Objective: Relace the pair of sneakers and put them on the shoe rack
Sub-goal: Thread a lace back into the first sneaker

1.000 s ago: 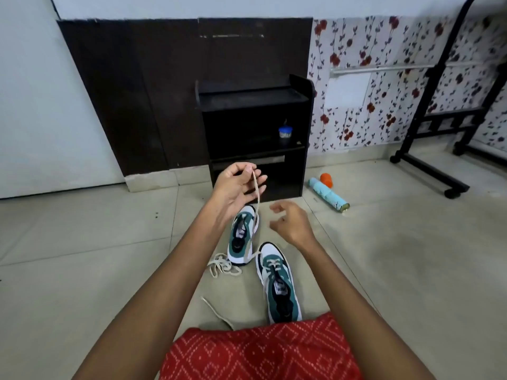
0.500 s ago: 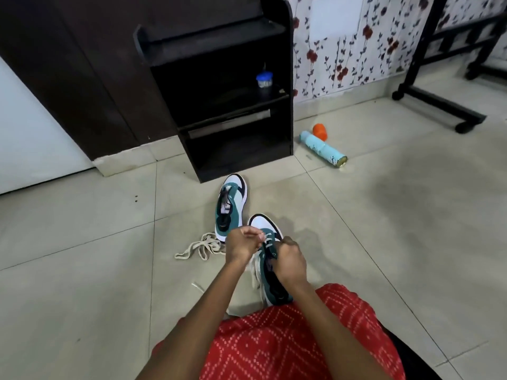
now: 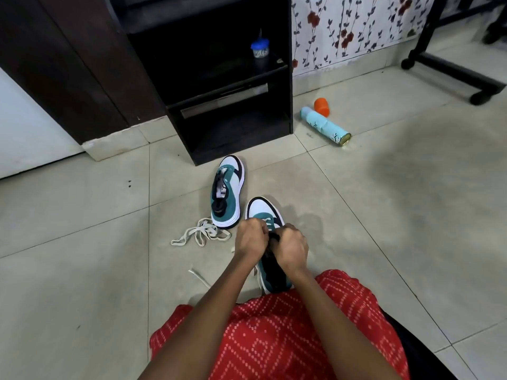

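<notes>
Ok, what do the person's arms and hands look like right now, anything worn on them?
The left forearm and right forearm are bare: no sleeves, watch or bracelet shows. The left grip and right grip are bare hands, no gloves, no rings visible. A red garment with white dotted pattern covers the lap.

I wear a red cloth garment (image 3: 274, 338) printed with small white dots forming diamonds and zigzags, spread over my lap at the near edge. Black fabric (image 3: 419, 352) shows along its right side. My arms are bare up from my left hand (image 3: 251, 238) and right hand (image 3: 292, 246).
</notes>
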